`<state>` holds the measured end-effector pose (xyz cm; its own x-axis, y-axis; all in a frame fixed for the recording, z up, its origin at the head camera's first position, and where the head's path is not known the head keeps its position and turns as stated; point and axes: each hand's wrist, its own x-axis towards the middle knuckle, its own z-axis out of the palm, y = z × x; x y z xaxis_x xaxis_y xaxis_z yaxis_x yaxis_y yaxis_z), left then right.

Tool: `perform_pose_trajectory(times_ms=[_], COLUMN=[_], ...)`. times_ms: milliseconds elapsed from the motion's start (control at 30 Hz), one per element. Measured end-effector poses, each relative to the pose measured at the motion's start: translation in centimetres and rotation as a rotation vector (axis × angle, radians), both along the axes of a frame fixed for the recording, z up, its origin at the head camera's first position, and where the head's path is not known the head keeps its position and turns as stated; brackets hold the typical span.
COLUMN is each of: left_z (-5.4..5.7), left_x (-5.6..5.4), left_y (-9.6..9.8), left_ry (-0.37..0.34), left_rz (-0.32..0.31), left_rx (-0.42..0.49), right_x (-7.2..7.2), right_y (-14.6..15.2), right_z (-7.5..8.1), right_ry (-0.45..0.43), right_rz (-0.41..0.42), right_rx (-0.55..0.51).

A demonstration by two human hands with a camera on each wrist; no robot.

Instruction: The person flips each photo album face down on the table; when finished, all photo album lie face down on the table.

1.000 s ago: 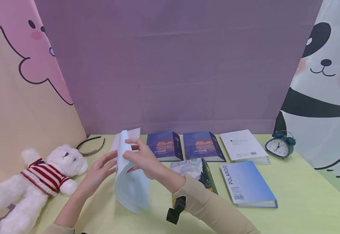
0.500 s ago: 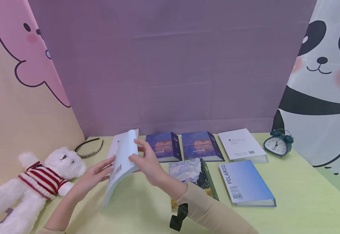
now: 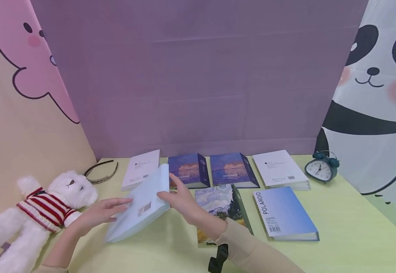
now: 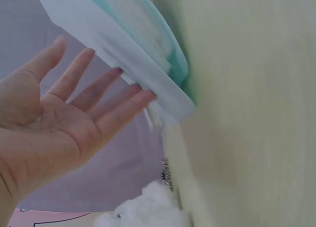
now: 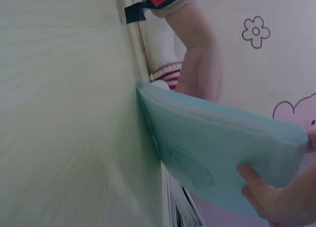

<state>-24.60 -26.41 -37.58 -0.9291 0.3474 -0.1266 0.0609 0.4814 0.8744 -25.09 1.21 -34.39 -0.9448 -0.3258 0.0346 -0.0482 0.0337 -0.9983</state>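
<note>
A light blue, soft-covered book (image 3: 142,210) is held tilted above the table, barcode on its upper side. Its lower corner is down close to the tabletop in the right wrist view, where a line drawing shows on the teal cover (image 5: 222,143). My right hand (image 3: 183,199) pinches the right edge, thumb on one face and fingers on the other. My left hand (image 3: 97,214) is at the opposite side with straight fingers, fingertips right at the cover in the left wrist view.
Behind the book lie a white album (image 3: 141,165), two purple photo albums (image 3: 185,167) and another white album (image 3: 279,167). Nearer are a painting-covered book (image 3: 215,201) and a blue Polaroid album (image 3: 286,212). An alarm clock (image 3: 320,169), teddy bear (image 3: 52,208) and headband (image 3: 104,176) flank them.
The book, bent and curled upright before, has been turned over and flattened out, its barcode side facing up. Both hands have come lower, and the right hand has shifted right.
</note>
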Motion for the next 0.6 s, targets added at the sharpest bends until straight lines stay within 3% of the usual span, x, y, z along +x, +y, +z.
perform_pose_trajectory(times_ms=[133, 300, 433, 600], left_z=[-0.7, -1.3, -1.3, -0.8], left_x=[-0.4, -0.8, -0.9, -0.7], left_y=[-0.2, -0.4, -0.2, 0.4], left_ry=[0.017, 0.071, 0.111, 0.093], left_rz=[-0.003, -0.055, -0.101, -0.138], left_rx=[-0.003, -0.066, -0.113, -0.118], right_x=[-0.3, -0.8, -1.1, -1.3], right_y=[1.2, 2.8, 3.9, 4.5], right_z=[-0.4, -1.5, -2.5, -2.9], right_ry=[0.038, 0.081, 0.097, 0.104], right_rz=[0.002, 0.058, 0.062, 0.079], right_rx=[0.098, 0.224, 0.342, 0.446])
